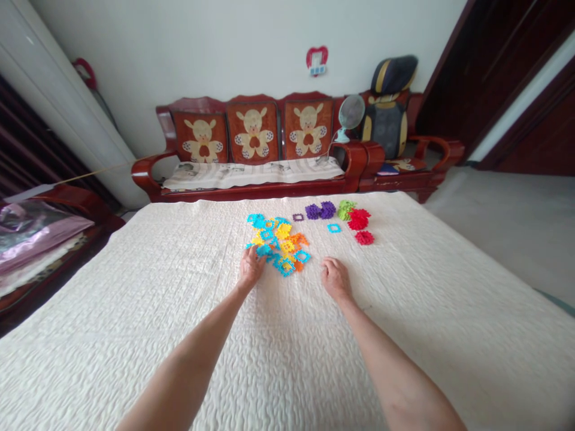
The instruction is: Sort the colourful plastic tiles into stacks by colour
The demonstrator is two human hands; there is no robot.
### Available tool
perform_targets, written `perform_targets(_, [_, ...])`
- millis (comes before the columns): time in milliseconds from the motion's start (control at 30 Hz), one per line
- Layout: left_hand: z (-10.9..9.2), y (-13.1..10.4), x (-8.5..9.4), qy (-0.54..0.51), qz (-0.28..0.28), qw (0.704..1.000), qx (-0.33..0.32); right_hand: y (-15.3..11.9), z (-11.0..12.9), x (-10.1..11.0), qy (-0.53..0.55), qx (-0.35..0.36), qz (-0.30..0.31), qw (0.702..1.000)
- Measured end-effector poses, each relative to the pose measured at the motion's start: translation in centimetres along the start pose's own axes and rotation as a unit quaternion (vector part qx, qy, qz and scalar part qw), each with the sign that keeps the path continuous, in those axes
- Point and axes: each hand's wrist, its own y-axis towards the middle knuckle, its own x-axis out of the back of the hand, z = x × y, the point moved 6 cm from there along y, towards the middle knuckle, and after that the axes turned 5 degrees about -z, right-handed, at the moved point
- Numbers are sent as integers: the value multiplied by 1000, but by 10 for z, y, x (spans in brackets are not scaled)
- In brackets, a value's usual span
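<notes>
My left hand (pixel 251 267) is at the near left edge of a loose pile of flat, notched plastic building squares. Its fingers are closed on a blue building square (pixel 264 250). Yellow squares (pixel 284 230), orange squares (pixel 298 240) and more blue ones lie mixed and overlapping in the pile, several with open centres. To the right of the pile, my right hand (pixel 336 278) rests on the cloth with its fingers curled in. I see nothing in it. A single blue square frame (pixel 334 228) lies beyond that hand.
Past the pile are a purple square frame (pixel 298 217) and purple stacks (pixel 320 210). Green pieces (pixel 346 209) and red stacks (pixel 359 219) sit farther right. A quilted cream cloth (pixel 135 287) covers the table. Behind stands a wooden sofa (pixel 251 193) with a small fan (pixel 351 114).
</notes>
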Motion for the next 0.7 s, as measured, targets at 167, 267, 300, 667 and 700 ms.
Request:
perform_targets(167, [-6,1,6,14,13,1000,-15,0,0,0,0,-3,2,1000])
perform_targets(267, [8,-7,23,65,8,997,34,0,0,0,1,3,-4,1000])
perform_targets(300, [13,-11,28,84,8,995,53,0,0,0,2,3,-7,1000])
perform_targets(667, [14,-25,39,190,49,976,99,0,-2,-3,16,1,-12,1000])
perform_targets(700, [13,-25,39,195,50,974,101,-1,-2,-2,17,2,-13,1000])
